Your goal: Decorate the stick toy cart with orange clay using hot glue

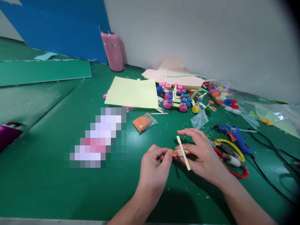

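Above the front of the green table (117,190), both of my hands work on a small craft model of pale sticks (183,153). One thin stick lies crosswise over it, and bits of orange and red show along its body. The thumb and forefinger of my left hand (156,165) pinch its orange end. My right hand (201,153) holds the other end between thumb and fingers, its forefinger stretched out above. The fingers hide part of the model. Beyond my left hand lies an orange lump of clay-like material (141,123) in a small clear bag.
Finished-looking stick models with pink and blue pieces (175,98) stand at the back. Pliers (232,156) and a corded blue glue gun (236,137) lie to the right. A yellow sheet (132,93), a pink bottle (113,51) and plastic bags (225,97) sit farther off.
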The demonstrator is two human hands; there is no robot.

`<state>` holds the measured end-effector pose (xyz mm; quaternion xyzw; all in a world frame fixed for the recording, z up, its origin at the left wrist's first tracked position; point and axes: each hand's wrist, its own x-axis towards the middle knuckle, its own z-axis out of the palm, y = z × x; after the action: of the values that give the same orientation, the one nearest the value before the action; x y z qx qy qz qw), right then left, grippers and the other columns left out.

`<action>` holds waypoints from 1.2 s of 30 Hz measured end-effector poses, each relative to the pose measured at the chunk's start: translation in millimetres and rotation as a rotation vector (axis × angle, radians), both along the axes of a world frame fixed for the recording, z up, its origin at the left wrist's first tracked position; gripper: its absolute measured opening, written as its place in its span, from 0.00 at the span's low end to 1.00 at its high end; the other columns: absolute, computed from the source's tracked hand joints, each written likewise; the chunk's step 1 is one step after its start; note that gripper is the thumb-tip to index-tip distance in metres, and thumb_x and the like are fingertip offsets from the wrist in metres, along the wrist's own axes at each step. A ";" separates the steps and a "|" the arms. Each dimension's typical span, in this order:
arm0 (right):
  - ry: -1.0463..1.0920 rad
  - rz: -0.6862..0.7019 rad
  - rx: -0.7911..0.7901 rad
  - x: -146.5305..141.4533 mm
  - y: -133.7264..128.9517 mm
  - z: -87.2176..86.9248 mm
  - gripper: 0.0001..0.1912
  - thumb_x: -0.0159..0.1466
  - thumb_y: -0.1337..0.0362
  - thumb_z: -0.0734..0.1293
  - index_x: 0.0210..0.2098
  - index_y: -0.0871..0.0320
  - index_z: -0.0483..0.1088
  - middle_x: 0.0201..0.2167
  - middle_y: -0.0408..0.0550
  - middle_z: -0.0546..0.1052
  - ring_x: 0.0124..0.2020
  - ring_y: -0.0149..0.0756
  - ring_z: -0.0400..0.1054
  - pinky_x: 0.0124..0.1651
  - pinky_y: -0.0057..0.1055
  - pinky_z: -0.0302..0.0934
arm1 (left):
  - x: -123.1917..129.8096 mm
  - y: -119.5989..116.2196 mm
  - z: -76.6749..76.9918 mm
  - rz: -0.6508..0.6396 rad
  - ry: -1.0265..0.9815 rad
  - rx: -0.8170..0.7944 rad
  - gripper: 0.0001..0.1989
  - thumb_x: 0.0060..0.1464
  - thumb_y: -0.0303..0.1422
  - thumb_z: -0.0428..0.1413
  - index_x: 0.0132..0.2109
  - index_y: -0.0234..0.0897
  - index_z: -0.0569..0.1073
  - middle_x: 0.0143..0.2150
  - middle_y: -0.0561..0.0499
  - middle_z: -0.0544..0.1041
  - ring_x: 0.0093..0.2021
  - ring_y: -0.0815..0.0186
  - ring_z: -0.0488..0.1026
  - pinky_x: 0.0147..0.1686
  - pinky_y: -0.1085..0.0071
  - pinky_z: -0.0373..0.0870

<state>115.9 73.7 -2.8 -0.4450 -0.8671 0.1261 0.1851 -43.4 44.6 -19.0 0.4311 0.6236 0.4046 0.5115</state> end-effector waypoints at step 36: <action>-0.006 0.005 0.012 1.8 0.3 0.2 0.05 0.56 0.63 0.66 0.32 0.54 0.74 0.50 0.49 0.67 0.53 0.48 0.57 0.51 0.47 0.56 | -3.2 -9.6 -15.0 -0.207 0.347 0.502 0.11 0.50 0.23 0.49 0.41 0.36 0.70 0.34 0.49 0.70 0.30 0.69 0.68 0.31 0.72 0.69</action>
<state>117.7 73.9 -2.7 -0.4422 -0.8695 0.1201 0.1847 -46.5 35.0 -34.0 0.6676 0.5349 0.4122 0.3136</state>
